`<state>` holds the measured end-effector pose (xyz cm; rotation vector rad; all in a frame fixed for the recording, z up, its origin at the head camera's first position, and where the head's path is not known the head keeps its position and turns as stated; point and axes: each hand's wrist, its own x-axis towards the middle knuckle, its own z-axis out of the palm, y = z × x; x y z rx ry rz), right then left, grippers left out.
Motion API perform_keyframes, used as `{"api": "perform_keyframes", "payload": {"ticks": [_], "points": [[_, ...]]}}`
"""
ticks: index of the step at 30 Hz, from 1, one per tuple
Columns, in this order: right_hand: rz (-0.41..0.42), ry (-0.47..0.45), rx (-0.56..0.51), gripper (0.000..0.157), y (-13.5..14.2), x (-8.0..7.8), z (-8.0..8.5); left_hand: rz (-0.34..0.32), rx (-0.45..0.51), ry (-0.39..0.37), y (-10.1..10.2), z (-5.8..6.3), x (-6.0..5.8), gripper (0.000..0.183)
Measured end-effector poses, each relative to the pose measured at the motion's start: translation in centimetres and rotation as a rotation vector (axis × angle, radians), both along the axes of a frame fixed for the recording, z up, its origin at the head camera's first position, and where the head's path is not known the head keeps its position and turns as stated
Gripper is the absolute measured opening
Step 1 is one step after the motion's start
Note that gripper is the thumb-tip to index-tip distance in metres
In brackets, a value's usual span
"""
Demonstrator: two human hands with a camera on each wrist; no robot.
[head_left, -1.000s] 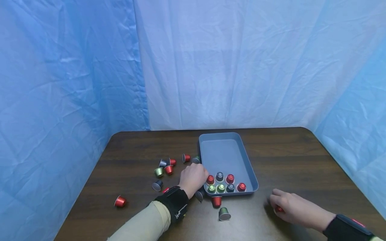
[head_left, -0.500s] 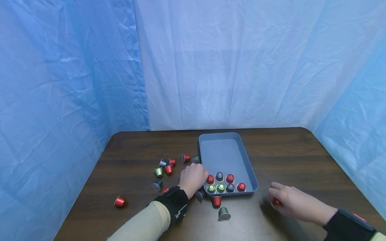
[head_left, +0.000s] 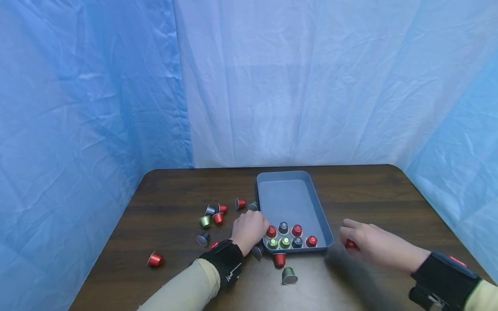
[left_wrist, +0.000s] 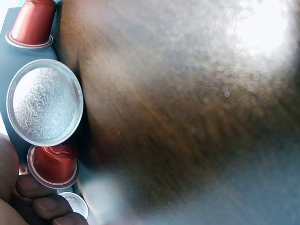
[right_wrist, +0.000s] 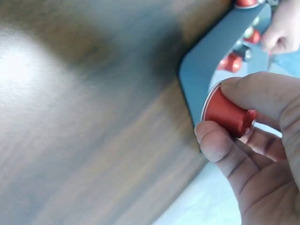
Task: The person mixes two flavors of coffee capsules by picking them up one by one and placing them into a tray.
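In the head view my left hand (head_left: 249,231) grips the left side of a blue-grey tray (head_left: 322,216), its fingers curled at the rim. Several red, green and dark coffee capsules stand lid-down in the tray's near end, among them a red capsule (head_left: 311,241) at the right. My right hand (head_left: 369,242) is raised to the right of the tray. It pinches another red coffee capsule (right_wrist: 227,112) between thumb and fingers, its lid edge facing the tray in the right wrist view. A silver capsule lid (left_wrist: 44,103) shows close to my left fingers in the left wrist view.
Loose capsules lie left of the tray, including a green capsule (head_left: 205,222) in a cluster and a lone red capsule (head_left: 155,259). In front of the tray lie a red capsule (head_left: 279,260) and a green capsule (head_left: 289,276). Blue sheeting (head_left: 272,86) hangs behind the table.
My right hand has moved up and left toward the tray, carrying the red coffee capsule. My left hand and the tray have stayed in place.
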<state>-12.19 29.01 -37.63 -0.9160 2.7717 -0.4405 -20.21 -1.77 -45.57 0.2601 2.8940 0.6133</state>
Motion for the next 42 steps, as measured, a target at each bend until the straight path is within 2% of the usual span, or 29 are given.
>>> {"api": "perform_keyframes", "payload": {"ticks": [9, 16, 22, 33, 42], "points": [[0.020, 0.059, 0.027, 0.026, -1.7, -1.7, 1.4, -0.002, 0.002, -0.009, 0.0, 0.1, 0.0, 0.030], [0.039, 0.077, 0.039, 0.022, -2.9, -3.4, 1.5, -0.003, -0.004, -0.002, -0.1, 0.1, 0.0, 0.034], [0.049, 0.103, 0.059, 0.022, -4.2, -4.5, 0.8, -0.001, -0.010, 0.009, -0.1, 0.0, 0.0, 0.034], [0.009, 0.054, 0.062, 0.020, -6.0, -6.2, -1.2, 0.007, -0.011, -0.012, -0.1, 0.1, 0.1, 0.032], [-0.020, 0.001, 0.070, 0.015, -6.8, -7.0, -2.9, 0.003, -0.011, -0.005, 0.0, 0.2, 0.2, 0.032]]}}
